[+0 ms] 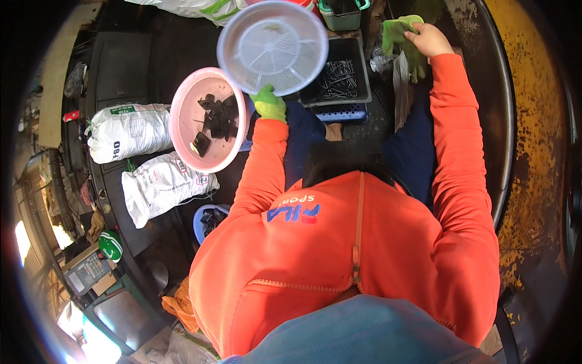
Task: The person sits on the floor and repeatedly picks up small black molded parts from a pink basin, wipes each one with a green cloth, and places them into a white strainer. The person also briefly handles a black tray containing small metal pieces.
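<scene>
My left hand (268, 104), in a yellow-green work glove, is closed on the near rim of a round, whitish plastic colander (267, 57). The colander looks tilted and overlaps a black tray (366, 76) of loose nails or long screws (339, 79). My bare right hand (430, 40) reaches far right, pinching a limp yellow-green glove (397, 31) between thumb and fingers. Its darker fingers hang down below my hand. Left of my gloved hand, a pink basin (177, 115) holds several dark angular pieces (218, 115).
Two white printed sacks (130, 132) (160, 187) lie left of the basin. A blue bucket (199, 225) stands near my left elbow. Beneath the black tray is a blue crate (342, 113). A green container (342, 17) sits at the far side; a worn yellow surface (533, 121) runs along the right.
</scene>
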